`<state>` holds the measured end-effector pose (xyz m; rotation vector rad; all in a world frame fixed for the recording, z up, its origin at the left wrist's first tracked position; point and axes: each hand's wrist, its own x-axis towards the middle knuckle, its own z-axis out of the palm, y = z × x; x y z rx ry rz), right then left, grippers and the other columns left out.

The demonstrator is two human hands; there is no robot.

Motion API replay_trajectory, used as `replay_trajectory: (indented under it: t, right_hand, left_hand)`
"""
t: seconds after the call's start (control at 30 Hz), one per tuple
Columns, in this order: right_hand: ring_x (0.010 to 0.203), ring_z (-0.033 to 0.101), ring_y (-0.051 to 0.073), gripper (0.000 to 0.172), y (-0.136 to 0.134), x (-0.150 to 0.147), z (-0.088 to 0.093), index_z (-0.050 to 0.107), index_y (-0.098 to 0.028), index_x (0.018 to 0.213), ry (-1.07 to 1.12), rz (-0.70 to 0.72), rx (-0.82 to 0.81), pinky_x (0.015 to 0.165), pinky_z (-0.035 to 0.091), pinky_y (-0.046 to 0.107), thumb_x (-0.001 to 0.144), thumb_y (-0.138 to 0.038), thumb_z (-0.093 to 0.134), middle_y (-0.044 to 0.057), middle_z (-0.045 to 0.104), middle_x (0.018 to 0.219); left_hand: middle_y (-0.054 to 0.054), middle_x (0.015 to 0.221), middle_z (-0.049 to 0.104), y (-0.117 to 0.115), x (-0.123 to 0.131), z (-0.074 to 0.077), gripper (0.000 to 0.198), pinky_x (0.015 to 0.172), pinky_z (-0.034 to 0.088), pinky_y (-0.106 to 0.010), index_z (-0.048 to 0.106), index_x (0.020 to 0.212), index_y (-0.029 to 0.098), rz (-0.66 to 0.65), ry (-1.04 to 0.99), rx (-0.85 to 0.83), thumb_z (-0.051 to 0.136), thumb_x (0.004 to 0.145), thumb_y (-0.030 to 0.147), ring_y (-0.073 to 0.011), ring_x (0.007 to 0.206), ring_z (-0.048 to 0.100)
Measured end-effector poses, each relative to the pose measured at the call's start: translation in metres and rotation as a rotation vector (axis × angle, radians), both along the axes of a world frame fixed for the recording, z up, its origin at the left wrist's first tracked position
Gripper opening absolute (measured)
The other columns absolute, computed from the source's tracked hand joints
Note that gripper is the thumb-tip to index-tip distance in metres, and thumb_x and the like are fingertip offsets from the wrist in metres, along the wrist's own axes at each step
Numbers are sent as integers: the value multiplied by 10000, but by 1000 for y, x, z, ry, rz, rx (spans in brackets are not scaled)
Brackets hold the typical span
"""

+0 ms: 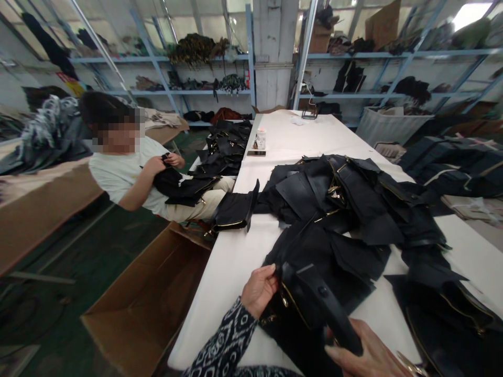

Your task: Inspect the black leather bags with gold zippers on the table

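My left hand (258, 289) grips the edge of a black garment piece (310, 298) with a gold zipper, lying at the near edge of the white table (231, 262). My right hand (367, 353) holds the same piece from below, fingers around a black strap that sticks up from it. Small scissors or snips seem to rest by my right palm at the bottom edge. A large pile of similar black pieces (353, 204) with gold zippers lies just beyond my hands.
An open cardboard box (149, 298) stands on the floor left of the table. A seated person (129, 173) at the left handles black pieces. A cup (260, 139) and a phone (256, 153) sit farther up the table. Shelves with fabric line the back wall.
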<state>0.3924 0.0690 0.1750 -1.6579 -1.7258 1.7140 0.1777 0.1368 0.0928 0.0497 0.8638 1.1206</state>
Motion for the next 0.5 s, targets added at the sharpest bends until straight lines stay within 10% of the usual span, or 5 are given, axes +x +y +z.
replay_trajectory:
  t: [0.5]
  right_hand:
    - [388,458,90,164,25,-25,1,476,-176,779,92,-66,46,379,317,178,762,-304,577,-86,483,471]
  left_hand:
    - [-85,773,681,-18,8,3,204,715,503,-294,626,748,101,-9,144,180,674,707,295,-192,754,648]
